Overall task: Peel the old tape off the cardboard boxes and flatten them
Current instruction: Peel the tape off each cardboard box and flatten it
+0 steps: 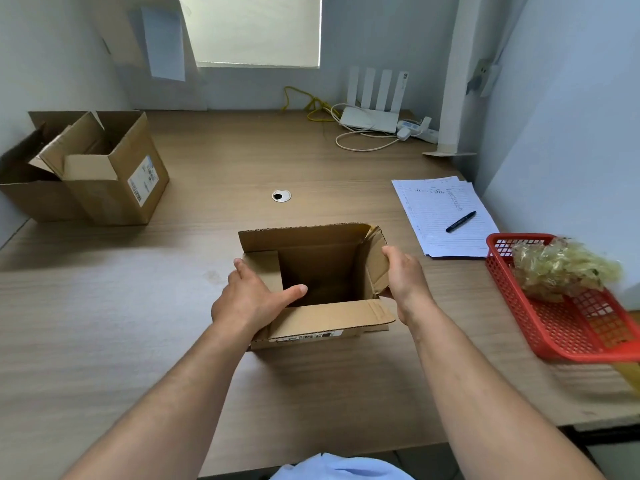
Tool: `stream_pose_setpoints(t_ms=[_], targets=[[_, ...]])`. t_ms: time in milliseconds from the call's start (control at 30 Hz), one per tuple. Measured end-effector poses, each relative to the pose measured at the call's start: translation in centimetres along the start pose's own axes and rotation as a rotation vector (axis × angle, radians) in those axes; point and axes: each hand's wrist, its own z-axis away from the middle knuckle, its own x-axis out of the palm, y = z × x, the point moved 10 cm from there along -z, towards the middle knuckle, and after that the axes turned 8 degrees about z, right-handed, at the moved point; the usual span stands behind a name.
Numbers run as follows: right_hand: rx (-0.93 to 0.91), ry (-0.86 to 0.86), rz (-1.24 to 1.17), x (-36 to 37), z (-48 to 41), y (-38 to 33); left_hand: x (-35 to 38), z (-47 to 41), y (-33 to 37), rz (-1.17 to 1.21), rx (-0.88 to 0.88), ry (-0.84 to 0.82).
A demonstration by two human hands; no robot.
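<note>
Box in hand: a small brown cardboard box (318,282) stands upright at the middle of the light wooden desk (207,161), near the person, with its top open and four flaps spread. A barcode label is on its near side.
Left hand: the left hand (249,299) rests spread on the box's left flap, fingers fairly straight and thumb reaching out over the opening; it grips nothing.
Right hand: the right hand (405,278) lies against the outside of the raised right flap, fingers extended along the cardboard, not wrapped round it.
Other boxes: a large brown cardboard box with a white shipping label (114,181) stands far left with its flaps up, touching a second open brown box (24,188) further left.
Basket: a red plastic mesh basket (561,334) sits at the right edge, holding a crumpled wad of yellowish clear tape (561,268).
Papers: lined white sheets (433,216) lie right of the small box, with a black pen (460,221) on top.
Far edge: a white four-antenna router (374,116).
</note>
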Motion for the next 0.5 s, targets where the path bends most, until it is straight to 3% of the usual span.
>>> stream_pose_setpoints(t_ms=[133, 200, 333, 500], targets=[[0.021, -0.035, -0.051, 0.1, -0.3, 0.6, -1.2, 0.1, 0.2, -0.103, 0.009, 0.105], [0.033, -0.053, -0.059, 0.1, -0.5, 0.7, -1.6, -0.1, -0.5, 0.100, 0.028, 0.101], [0.044, -0.077, -0.052, 0.2, -0.8, 0.9, -1.6, 0.4, -3.2, 0.815, -0.035, 0.010], [0.062, -0.155, -0.054, 1.1, -0.9, 1.0, -0.5, 0.7, -3.2, 0.909, -0.036, -0.169]])
